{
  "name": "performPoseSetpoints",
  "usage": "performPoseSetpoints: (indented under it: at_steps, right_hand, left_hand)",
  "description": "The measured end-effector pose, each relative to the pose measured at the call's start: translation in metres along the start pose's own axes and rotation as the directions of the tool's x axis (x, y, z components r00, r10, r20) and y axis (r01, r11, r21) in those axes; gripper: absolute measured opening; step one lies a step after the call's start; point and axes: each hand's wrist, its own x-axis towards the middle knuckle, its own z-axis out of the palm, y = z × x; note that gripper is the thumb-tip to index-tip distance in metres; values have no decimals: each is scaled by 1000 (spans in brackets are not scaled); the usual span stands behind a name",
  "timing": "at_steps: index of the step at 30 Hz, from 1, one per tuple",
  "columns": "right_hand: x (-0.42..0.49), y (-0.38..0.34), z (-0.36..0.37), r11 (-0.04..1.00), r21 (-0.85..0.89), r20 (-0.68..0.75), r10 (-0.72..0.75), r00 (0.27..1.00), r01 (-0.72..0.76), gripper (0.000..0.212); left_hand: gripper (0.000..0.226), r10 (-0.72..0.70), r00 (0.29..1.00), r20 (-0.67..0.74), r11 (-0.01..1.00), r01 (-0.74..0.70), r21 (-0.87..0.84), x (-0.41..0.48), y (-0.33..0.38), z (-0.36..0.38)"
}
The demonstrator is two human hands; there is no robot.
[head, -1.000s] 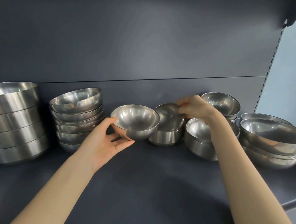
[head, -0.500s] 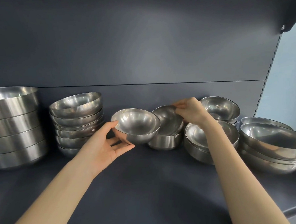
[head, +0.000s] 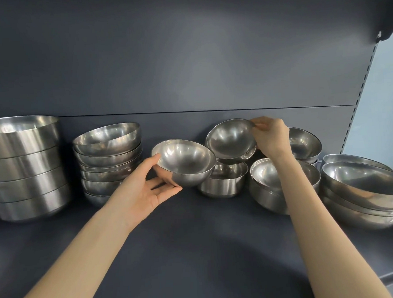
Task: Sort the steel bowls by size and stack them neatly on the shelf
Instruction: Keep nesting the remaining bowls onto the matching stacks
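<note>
Raised higher, right-held bowl (head: 230, 138) tilts; left-held bowl (head: 185, 163) gleams.

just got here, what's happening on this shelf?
A person is sorting steel bowls on a dark shelf. The left grip holds a small bowl, thumb on its rim and fingers underneath. The right grip pinches the rim of a second bowl, tilted above a seated bowl. Neither held bowl is stacked yet. A deep stack and a medium stack stand at left, and wide bowls at right.
</note>
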Motion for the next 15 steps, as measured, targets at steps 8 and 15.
performPoseSetpoints:
  at_steps: [8,15]
  right_hand:
    - [-4,-4,-3,984,163,-32,83,996,-77,24]
    - [-6,-8,-4,928,350,-22,144,989,-127,18]
  left_hand:
    - [23,13,1000,11,1000,-13,14,2,0,-2]
    - [25,23,999,28,1000,-24,17,0,1,-1]
